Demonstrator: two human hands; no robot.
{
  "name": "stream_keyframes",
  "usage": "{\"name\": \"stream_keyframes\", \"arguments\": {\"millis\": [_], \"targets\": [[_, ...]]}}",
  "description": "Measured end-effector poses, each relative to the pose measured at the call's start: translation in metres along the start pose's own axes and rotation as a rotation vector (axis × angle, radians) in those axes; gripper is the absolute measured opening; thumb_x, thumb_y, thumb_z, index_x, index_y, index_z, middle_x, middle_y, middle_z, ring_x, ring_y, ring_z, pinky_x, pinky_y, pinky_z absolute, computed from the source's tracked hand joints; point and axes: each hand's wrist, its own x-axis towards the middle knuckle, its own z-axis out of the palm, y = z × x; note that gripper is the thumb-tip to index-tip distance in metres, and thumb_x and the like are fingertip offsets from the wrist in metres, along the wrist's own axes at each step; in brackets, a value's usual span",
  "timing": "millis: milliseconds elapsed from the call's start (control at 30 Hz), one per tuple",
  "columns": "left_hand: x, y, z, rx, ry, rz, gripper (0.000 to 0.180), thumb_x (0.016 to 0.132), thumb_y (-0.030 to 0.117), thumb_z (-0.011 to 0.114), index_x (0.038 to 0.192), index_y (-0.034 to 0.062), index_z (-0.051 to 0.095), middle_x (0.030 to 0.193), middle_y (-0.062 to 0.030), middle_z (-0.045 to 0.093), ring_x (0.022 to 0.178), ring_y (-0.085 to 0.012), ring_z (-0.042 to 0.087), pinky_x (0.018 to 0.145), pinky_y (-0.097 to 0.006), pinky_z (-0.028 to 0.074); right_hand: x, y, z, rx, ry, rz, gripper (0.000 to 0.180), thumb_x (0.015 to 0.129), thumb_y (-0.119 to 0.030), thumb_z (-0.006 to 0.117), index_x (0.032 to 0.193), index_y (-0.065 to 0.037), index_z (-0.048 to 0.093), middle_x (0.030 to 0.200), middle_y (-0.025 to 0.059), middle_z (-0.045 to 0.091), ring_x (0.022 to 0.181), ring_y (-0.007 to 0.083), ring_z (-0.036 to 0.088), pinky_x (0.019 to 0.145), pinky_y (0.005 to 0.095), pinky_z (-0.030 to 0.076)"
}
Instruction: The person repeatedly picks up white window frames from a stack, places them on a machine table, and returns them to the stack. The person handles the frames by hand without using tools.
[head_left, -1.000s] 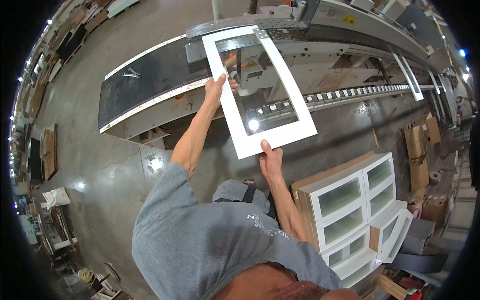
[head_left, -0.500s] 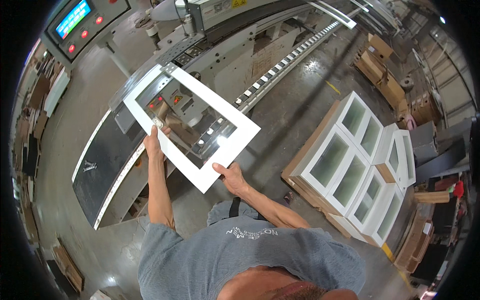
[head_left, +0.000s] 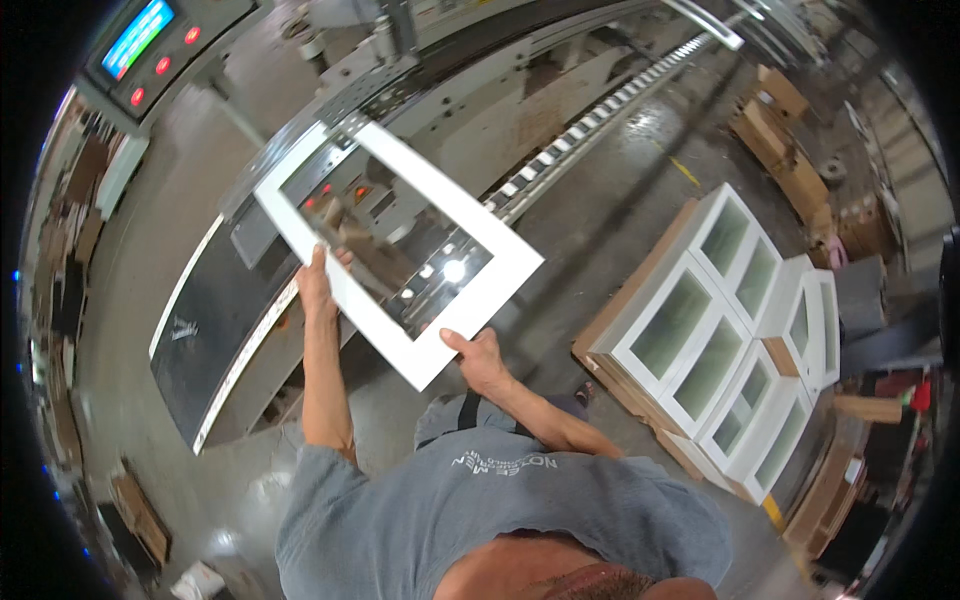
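A white-framed glass cabinet door [head_left: 478,312] is held up in front of me, tilted, its far end over the edge of a grey machine [head_left: 400,75]. My left hand [head_left: 318,287] grips the door's left side rail, thumb on the frame and fingers curling under and behind the glass. My right hand [head_left: 478,360] is closed on the near end rail by the lower right corner, thumb on top and fingers hidden beneath. Through or on the glass, parts of the machine and bright spots show. Whether the far end rests on the machine cannot be told.
A roller track [head_left: 575,140] runs off to the far right, with another white frame [head_left: 712,25] at its end. Glass-fronted white doors [head_left: 690,330] lie stacked on the right. A dark curved table [head_left: 215,320] stands left, below a control panel [head_left: 150,55]. Cardboard [head_left: 775,150] lies far right.
The view has shifted slightly, with the surroundings on the right sitting further right. Both hands keep the same hold, and the door stays in nearly the same place against the machine.
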Motion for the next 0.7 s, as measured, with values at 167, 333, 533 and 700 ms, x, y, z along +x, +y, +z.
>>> {"name": "stream_keyframes", "arguments": {"millis": [167, 333, 533, 700], "targets": [[0.002, 0.003, 0.022, -0.029, -0.013, -0.006, 0.035, 0.096, 0.020, 0.055, 0.111, -0.0093, 0.045, 0.093, -0.0257, 0.064, 0.076, -0.0338, 0.069, 0.058, -0.038, 0.058, 0.004, -0.027, 0.007, 0.056, 0.017, -0.058, 0.027, 0.086, -0.006, 0.064, 0.109, 0.008, 0.060, 0.104, 0.0164, 0.067, 0.095, 0.0232, 0.065, 0.085, 0.0332, 0.051], [0.004, 0.004, 0.063, -0.011, 0.012, 0.005, 0.040, 0.096, 0.021, 0.054, 0.114, -0.0141, 0.044, 0.093, -0.0271, 0.063, 0.075, -0.0331, 0.069, 0.056, -0.036, 0.060, 0.022, -0.044, -0.014, 0.059, 0.042, -0.105, 0.029, 0.085, -0.008, 0.067, 0.108, 0.007, 0.060, 0.102, 0.0162, 0.066, 0.096, 0.0239, 0.064, 0.088, 0.0332, 0.049], [0.017, -0.008, 0.111, -0.002, -0.006, 0.002, 0.046, 0.096, 0.022, 0.055, 0.116, -0.0177, 0.043, 0.098, -0.0282, 0.062, 0.078, -0.0325, 0.069, 0.058, -0.036, 0.059, 0.053, -0.064, -0.059, 0.015, 0.068, -0.163, 0.029, 0.085, -0.008, 0.067, 0.109, 0.008, 0.060, 0.102, 0.0164, 0.065, 0.098, 0.0279, 0.064, 0.090, 0.0415, 0.051], [0.038, -0.027, 0.153, -0.030, -0.017, 0.010, 0.042, 0.095, 0.021, 0.057, 0.112, -0.0156, 0.046, 0.095, -0.0274, 0.064, 0.074, -0.0336, 0.069, 0.057, -0.038, 0.060, 0.073, -0.105, -0.079, -0.001, 0.069, -0.171, 0.034, 0.086, -0.008, 0.066, 0.111, 0.012, 0.056, 0.106, 0.0183, 0.062, 0.100, 0.0289, 0.063, 0.089, 0.0411, 0.051]]}}
